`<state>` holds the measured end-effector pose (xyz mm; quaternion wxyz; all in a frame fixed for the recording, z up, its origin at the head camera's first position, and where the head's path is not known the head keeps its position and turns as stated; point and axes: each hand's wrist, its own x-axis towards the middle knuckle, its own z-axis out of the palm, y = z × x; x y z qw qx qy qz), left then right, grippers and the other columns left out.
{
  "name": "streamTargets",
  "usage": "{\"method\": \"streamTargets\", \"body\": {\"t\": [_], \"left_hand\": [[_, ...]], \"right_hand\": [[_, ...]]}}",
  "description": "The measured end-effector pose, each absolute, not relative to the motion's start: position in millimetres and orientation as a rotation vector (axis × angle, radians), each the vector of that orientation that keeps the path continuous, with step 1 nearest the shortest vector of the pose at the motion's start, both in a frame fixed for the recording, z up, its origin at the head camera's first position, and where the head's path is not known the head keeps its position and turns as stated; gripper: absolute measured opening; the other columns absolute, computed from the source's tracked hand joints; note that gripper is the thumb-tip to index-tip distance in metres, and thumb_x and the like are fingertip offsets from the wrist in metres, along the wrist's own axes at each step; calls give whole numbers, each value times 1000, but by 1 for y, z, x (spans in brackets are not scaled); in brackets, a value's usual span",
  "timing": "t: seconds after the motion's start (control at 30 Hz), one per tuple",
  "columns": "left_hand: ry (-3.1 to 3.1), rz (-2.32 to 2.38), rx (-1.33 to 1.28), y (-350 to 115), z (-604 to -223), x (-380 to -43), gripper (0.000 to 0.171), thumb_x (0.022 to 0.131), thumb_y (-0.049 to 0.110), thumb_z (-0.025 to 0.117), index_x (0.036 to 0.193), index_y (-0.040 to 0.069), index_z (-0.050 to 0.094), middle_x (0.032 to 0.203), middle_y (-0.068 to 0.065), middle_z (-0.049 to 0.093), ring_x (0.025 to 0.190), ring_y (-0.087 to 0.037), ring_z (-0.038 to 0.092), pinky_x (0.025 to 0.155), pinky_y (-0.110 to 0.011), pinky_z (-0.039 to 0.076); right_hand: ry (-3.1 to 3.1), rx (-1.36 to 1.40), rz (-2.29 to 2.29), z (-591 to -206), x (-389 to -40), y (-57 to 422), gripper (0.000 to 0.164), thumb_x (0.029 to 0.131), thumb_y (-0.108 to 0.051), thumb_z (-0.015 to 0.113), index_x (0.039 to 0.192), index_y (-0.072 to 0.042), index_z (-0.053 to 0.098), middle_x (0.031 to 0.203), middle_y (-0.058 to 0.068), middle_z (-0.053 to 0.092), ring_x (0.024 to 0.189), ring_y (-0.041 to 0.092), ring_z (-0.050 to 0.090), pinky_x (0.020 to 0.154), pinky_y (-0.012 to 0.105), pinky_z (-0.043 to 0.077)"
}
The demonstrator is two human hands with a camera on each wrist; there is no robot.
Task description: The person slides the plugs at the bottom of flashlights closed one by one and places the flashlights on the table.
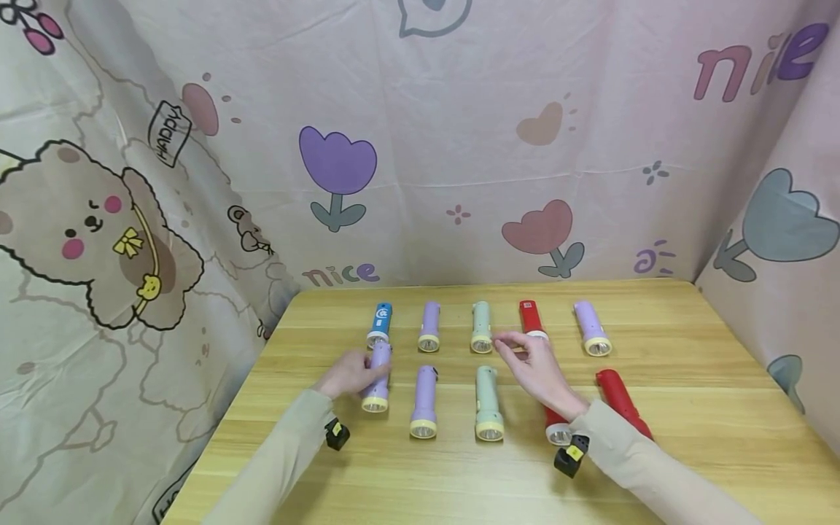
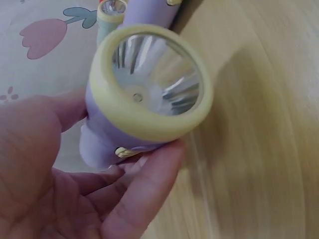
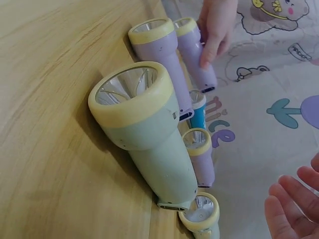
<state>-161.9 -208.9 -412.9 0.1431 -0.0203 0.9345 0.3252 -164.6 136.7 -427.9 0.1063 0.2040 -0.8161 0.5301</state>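
My left hand (image 1: 349, 373) holds a purple flashlight (image 1: 377, 379) with a cream head, at the left end of the near row. In the left wrist view its lens (image 2: 154, 74) faces the camera, with fingers and thumb round the purple body. My right hand (image 1: 530, 362), fingers loosely bent and holding nothing, hovers between the two rows. Its fingertips (image 3: 284, 199) show at the edge of the right wrist view. Nearest to it are a far-row green flashlight (image 1: 482, 328) and a near-row green flashlight (image 1: 488, 405). Under the right wrist, a red flashlight (image 1: 558, 430) is partly hidden.
On the wooden table (image 1: 459, 481), the far row also has a blue flashlight (image 1: 380, 324), a purple one (image 1: 429, 327), a red one (image 1: 530, 317) and another purple one (image 1: 592, 328). Nearer lie a purple flashlight (image 1: 424, 402) and a red one (image 1: 622, 401). A printed curtain (image 1: 420, 182) stands behind.
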Motion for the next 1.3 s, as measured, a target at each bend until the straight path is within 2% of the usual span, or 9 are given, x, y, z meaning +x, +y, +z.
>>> {"method": "streamTargets", "body": {"t": [0.37,0.6,0.93,1.2,1.3], "left_hand": [[2596,864,-78,-221,-420,-154,40,97,41,64,101,1,62,82,-10,67,61,-19,62,55,-31,57],[2512,857,-129,-226,-426,-151,48,96,42,65,106,-4,60,88,-13,68,70,-22,67,63,-33,61],[2484,867,-129,-226,-426,-150,53,94,42,68,112,-7,58,92,-15,68,74,-23,68,65,-34,62],[2494,834,-157,-226,-426,-150,52,94,46,64,107,-5,59,88,-14,67,72,-23,68,64,-34,62],[2496,818,-161,-227,-424,-149,58,95,50,60,111,-6,59,88,-15,66,71,-24,69,64,-34,62]], "right_hand": [[-2501,622,1508,-434,-165,138,19,99,-10,61,111,1,72,106,17,77,98,31,74,82,22,60],[-2530,631,1495,-434,-164,136,18,99,-10,61,109,0,73,106,17,77,100,27,73,84,23,60],[-2565,634,1463,-435,-164,139,18,98,-8,61,109,-1,73,107,19,76,99,26,72,84,23,59],[-2598,618,1453,-436,-162,145,18,99,-12,62,110,-3,74,107,17,76,99,26,72,85,26,60],[-2620,613,1440,-438,-162,150,19,100,-13,61,110,-3,74,108,17,76,99,24,71,85,28,60]]}}
